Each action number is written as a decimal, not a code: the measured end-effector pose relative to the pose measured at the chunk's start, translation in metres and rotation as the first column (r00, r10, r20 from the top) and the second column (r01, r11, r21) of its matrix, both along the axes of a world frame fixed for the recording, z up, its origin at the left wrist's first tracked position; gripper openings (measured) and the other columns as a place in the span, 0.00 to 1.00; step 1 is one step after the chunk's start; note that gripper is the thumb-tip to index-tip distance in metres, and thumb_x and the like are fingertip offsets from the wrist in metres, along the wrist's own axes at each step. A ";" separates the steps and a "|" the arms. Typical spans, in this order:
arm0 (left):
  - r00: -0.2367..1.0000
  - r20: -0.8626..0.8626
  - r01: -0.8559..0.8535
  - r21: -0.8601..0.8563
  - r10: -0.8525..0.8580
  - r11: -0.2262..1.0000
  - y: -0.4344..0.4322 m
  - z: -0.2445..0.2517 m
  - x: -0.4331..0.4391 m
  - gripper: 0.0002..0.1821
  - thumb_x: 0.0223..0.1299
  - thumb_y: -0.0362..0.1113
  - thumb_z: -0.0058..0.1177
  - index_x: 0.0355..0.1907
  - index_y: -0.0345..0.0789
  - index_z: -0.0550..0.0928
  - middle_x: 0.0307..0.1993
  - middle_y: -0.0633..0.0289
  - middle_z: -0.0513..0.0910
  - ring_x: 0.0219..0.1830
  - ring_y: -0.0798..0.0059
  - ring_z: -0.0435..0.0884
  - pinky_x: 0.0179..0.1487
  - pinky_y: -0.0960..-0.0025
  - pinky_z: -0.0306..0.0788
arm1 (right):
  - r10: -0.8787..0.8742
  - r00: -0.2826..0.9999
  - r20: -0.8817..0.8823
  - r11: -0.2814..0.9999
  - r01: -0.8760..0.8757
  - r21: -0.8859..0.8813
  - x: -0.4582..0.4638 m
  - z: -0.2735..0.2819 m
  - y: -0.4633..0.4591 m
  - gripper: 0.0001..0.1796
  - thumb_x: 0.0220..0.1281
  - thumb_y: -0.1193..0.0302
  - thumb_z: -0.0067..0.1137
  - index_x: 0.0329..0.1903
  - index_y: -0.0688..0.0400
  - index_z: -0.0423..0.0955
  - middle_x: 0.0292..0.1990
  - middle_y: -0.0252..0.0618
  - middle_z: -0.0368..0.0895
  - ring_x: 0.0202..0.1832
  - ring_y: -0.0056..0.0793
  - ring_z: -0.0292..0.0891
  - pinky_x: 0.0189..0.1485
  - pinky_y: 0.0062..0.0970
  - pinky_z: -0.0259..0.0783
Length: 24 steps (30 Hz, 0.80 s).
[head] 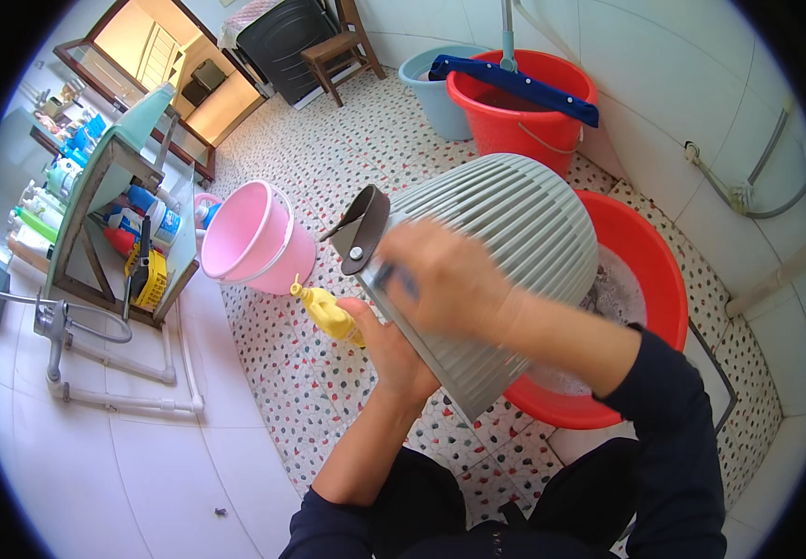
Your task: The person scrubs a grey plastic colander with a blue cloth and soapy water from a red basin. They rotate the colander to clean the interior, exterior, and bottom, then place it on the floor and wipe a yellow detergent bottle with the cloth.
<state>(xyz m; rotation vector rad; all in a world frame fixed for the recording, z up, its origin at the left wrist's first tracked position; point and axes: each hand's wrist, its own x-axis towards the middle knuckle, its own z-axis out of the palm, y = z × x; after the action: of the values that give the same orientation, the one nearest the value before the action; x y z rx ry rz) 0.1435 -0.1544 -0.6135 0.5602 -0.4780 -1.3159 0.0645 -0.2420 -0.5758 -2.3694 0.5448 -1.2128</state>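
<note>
A grey slatted plastic basket (pixel 515 209) is tilted on its side over the edge of a red basin (pixel 665 279) with sudsy water (pixel 616 279) in it. A brown strap handle (pixel 368 241) is fixed to the basket's rim by a metal stud. My left hand (pixel 399 360) grips the rim from below, its thumb showing and its other fingers hidden behind the basket. Blurred by motion, my right hand (pixel 445 276) is closed around a small dark object (pixel 399 279) against the basket near the rim; its exact kind is unclear.
A yellow bottle (pixel 326 314) stands beyond my left hand, near a pink bucket (pixel 298 248). Farther back are a red bucket (pixel 525 133) with a blue flat mop (pixel 515 87) across it, a light blue bucket (pixel 438 105) and a wooden chair (pixel 333 52). Pipes (pixel 130 402) and a washstand (pixel 123 164) line the left wall.
</note>
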 end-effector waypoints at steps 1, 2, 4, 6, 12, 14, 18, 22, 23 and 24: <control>0.961 -0.125 0.211 -0.242 -0.246 0.947 0.005 -0.007 0.006 0.49 0.56 0.77 0.20 0.67 0.37 0.58 0.61 0.59 0.66 0.63 0.66 0.64 0.63 0.59 0.62 | -0.142 0.989 -0.041 0.990 0.142 -0.011 -0.001 -0.009 -0.027 0.08 0.48 0.73 0.55 0.34 0.60 0.72 0.33 0.44 0.76 0.38 0.43 0.76 0.40 0.35 0.73; 0.950 -0.153 0.236 -0.218 -0.272 0.947 0.006 -0.005 0.002 0.50 0.55 0.77 0.20 0.67 0.37 0.57 0.61 0.58 0.66 0.63 0.66 0.64 0.63 0.59 0.61 | -0.248 0.966 -0.077 0.966 0.253 0.061 -0.011 -0.011 -0.056 0.08 0.49 0.72 0.55 0.34 0.60 0.72 0.34 0.47 0.76 0.38 0.44 0.76 0.41 0.37 0.73; 0.993 -0.003 0.117 0.137 -0.118 0.984 -0.005 -0.006 -0.004 0.64 0.40 0.86 0.16 0.70 0.35 0.52 0.65 0.56 0.62 0.66 0.64 0.61 0.68 0.59 0.54 | -0.204 0.976 -0.075 0.975 0.209 0.072 -0.013 -0.009 -0.056 0.08 0.49 0.73 0.54 0.34 0.61 0.72 0.34 0.47 0.76 0.38 0.45 0.76 0.41 0.37 0.73; 0.868 -0.325 0.281 -0.302 -0.375 0.911 -0.005 -0.012 -0.003 0.65 0.39 0.87 0.16 0.70 0.34 0.53 0.66 0.57 0.61 0.66 0.64 0.60 0.68 0.59 0.53 | -0.047 0.999 0.007 0.996 0.046 0.070 -0.011 0.002 -0.033 0.07 0.48 0.74 0.54 0.33 0.61 0.72 0.34 0.48 0.76 0.38 0.45 0.76 0.42 0.38 0.72; 0.909 -0.248 0.226 -0.380 -0.334 0.897 0.002 0.000 0.003 0.51 0.56 0.76 0.18 0.65 0.31 0.59 0.60 0.55 0.68 0.61 0.66 0.66 0.66 0.58 0.58 | -0.048 0.997 -0.057 0.999 0.046 -0.027 -0.027 -0.007 -0.039 0.06 0.48 0.73 0.54 0.31 0.59 0.71 0.32 0.42 0.76 0.38 0.41 0.75 0.41 0.34 0.72; 0.900 -0.276 0.240 -0.335 -0.339 0.911 -0.006 0.000 0.008 0.50 0.57 0.75 0.22 0.63 0.30 0.62 0.58 0.53 0.70 0.60 0.65 0.68 0.65 0.58 0.59 | -0.143 0.989 -0.027 0.987 0.141 -0.075 -0.052 -0.021 -0.055 0.06 0.48 0.73 0.55 0.31 0.58 0.72 0.32 0.41 0.76 0.38 0.40 0.75 0.39 0.34 0.72; 0.855 -0.378 0.313 -0.172 -0.356 0.934 -0.025 -0.013 0.055 0.52 0.52 0.76 0.34 0.61 0.28 0.65 0.57 0.49 0.72 0.59 0.61 0.71 0.64 0.58 0.63 | -0.017 0.999 0.042 0.986 0.024 -0.164 -0.071 -0.030 -0.042 0.06 0.46 0.74 0.57 0.31 0.57 0.72 0.32 0.38 0.76 0.38 0.37 0.74 0.39 0.32 0.73; 0.958 -0.212 0.211 0.056 -0.195 0.976 -0.051 -0.011 0.069 0.38 0.61 0.65 0.41 0.52 0.28 0.72 0.50 0.49 0.77 0.49 0.61 0.77 0.57 0.64 0.70 | 0.118 0.992 0.038 0.977 -0.109 -0.184 -0.085 -0.034 -0.028 0.08 0.44 0.76 0.58 0.31 0.56 0.72 0.35 0.35 0.77 0.39 0.34 0.74 0.39 0.30 0.74; 0.951 -0.251 0.208 0.093 -0.179 0.974 -0.053 -0.008 0.065 0.35 0.64 0.62 0.40 0.51 0.28 0.73 0.48 0.49 0.78 0.48 0.62 0.77 0.56 0.64 0.71 | 0.136 0.989 0.049 0.973 -0.125 -0.193 -0.088 -0.033 -0.025 0.08 0.44 0.76 0.58 0.32 0.56 0.72 0.35 0.35 0.77 0.39 0.34 0.74 0.39 0.29 0.74; 0.938 -0.235 0.276 0.052 -0.257 0.960 -0.054 -0.006 0.063 0.32 0.65 0.60 0.39 0.50 0.28 0.73 0.47 0.50 0.78 0.47 0.62 0.78 0.54 0.65 0.71 | 0.157 0.985 0.066 0.969 -0.141 -0.204 -0.087 -0.028 -0.022 0.09 0.44 0.76 0.59 0.32 0.56 0.72 0.35 0.35 0.76 0.39 0.34 0.74 0.38 0.29 0.75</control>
<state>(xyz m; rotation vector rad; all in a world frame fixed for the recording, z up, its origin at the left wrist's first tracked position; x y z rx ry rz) 0.2062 -0.2084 -0.6193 0.4170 -0.3179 -1.6452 -0.0229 -0.2637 -0.6034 -2.4598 0.2223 -1.3423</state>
